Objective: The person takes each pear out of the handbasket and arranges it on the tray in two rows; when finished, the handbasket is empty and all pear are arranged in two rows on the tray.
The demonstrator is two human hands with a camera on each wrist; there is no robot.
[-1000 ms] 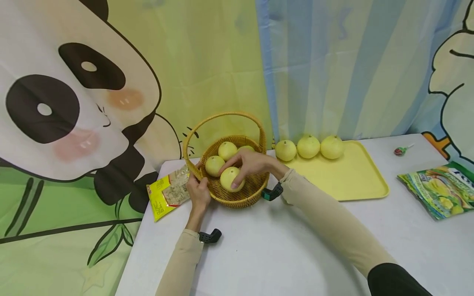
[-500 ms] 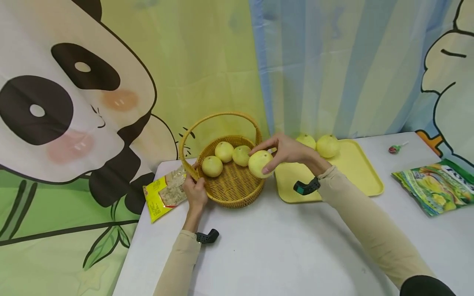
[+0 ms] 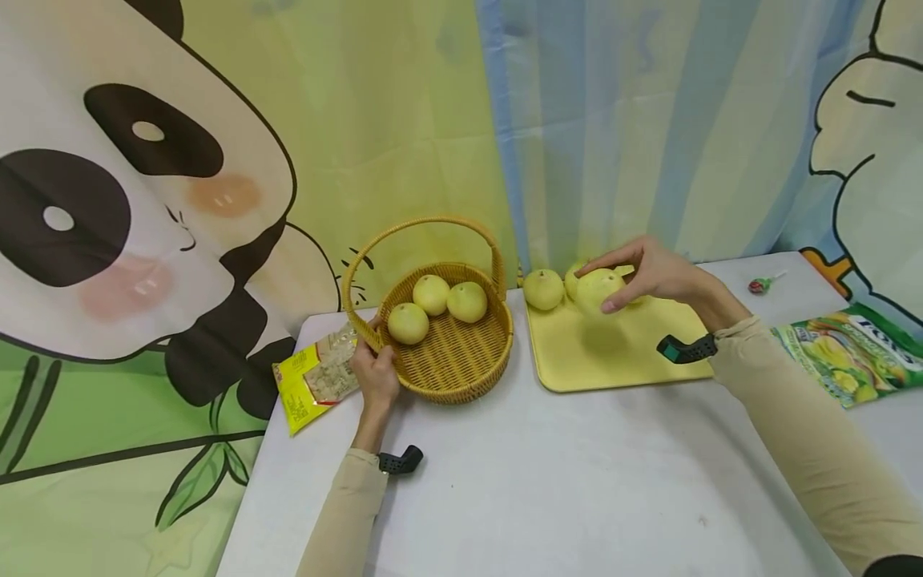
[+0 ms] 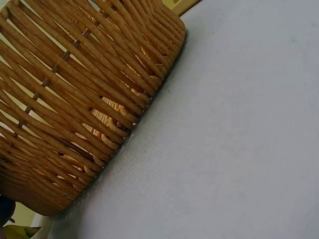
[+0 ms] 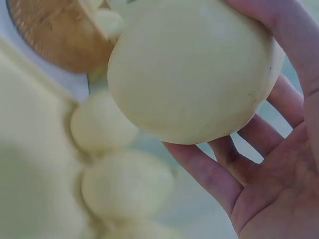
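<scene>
My right hand (image 3: 659,276) grips a round, smooth, pale yellow fruit (image 3: 597,290) above the yellow tray (image 3: 577,365). Thumb and fingers spread around that fruit in the right wrist view, with fruits on the tray (image 5: 127,184) blurred below it. Along the tray's back edge sits another fruit (image 3: 543,289), with others beside it partly covered by the held fruit and hand. My left hand (image 3: 376,375) holds the wicker basket (image 3: 461,393) at its left rim, by the handle's base. Three similar fruits (image 3: 431,295) lie inside. The left wrist view shows the basket's woven wall (image 4: 84,99) close up.
Left of the basket lies a yellow packet with a clear window (image 3: 310,381). A green printed bag (image 3: 854,353) and a small lollipop (image 3: 764,284) lie on the right. A printed curtain (image 3: 411,120) hangs behind the white table (image 3: 505,481).
My right hand has lifted one fruit out of the basket and carried it right, over the tray. The left hand keeps its hold on the basket. The head view has shifted slightly.
</scene>
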